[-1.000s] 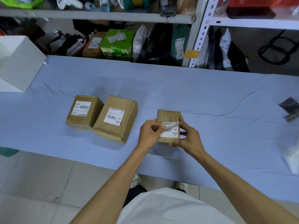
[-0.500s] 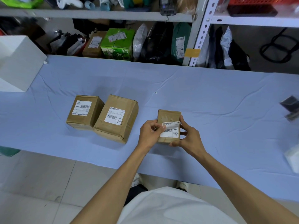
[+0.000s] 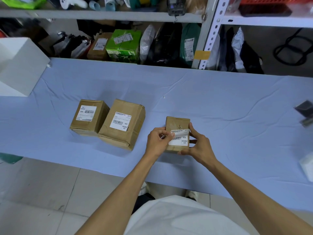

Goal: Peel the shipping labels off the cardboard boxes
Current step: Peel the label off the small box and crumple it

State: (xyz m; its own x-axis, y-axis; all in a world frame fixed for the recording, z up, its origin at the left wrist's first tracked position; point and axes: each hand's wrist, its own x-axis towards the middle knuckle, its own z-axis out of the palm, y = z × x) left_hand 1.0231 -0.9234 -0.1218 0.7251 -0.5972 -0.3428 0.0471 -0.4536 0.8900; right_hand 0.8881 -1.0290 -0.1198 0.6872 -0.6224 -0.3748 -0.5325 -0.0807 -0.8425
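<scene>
Both your forearms reach in from the bottom of the view and meet above the near part of the blue-covered table (image 3: pixel 228 107). Your left hand (image 3: pixel 156 141) and right hand (image 3: pixel 200 146) face each other with the small box (image 3: pixel 177 122) between them. Well to the left of your left fingers, the middle box (image 3: pixel 135 126) and the far-left box (image 3: pixel 100 114) stand touching each other, each with its label on top. Your left thumb and forefinger pinch the left edge of the label (image 3: pixel 180 140), whose upper strip curls up off the cardboard. Your right fingers curl round the small box's right side, thumb at its near corner, gripping it
</scene>
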